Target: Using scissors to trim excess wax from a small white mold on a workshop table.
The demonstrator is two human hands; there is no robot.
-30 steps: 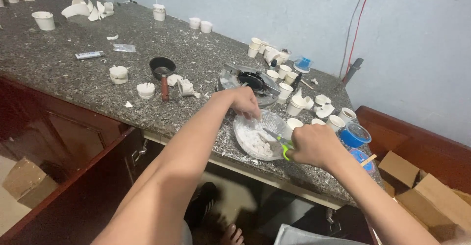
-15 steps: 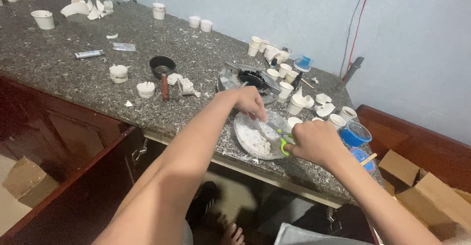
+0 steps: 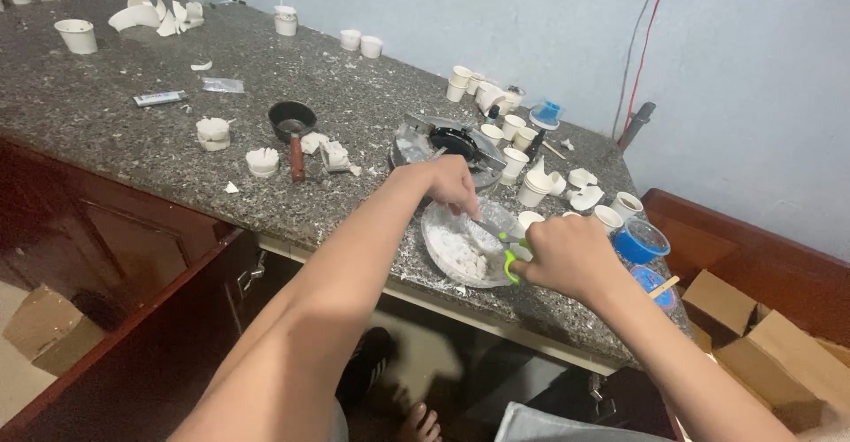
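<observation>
My right hand (image 3: pixel 571 258) grips green-handled scissors (image 3: pixel 506 245) whose blades point left over a clear round dish (image 3: pixel 436 245) of white crumbled material near the counter's front edge. Over the dish's far rim my left hand (image 3: pixel 453 182) is curled with its fingertips pinched at the scissor tips; what they pinch is too small to tell. Both forearms reach in from the lower part of the view.
The speckled granite counter (image 3: pixel 133 132) carries several small white cups (image 3: pixel 513 160), broken white shells (image 3: pixel 159 17), a small black pan (image 3: pixel 290 121), a black-and-clear tray (image 3: pixel 447 139) and blue containers (image 3: pixel 639 243). Cardboard boxes (image 3: pixel 753 336) sit at the right; a dark wooden cabinet (image 3: pixel 97 256) is below.
My left hand has shifted slightly toward the dish and the scissor tips. The right hand keeps its hold on the scissors in about the same place.
</observation>
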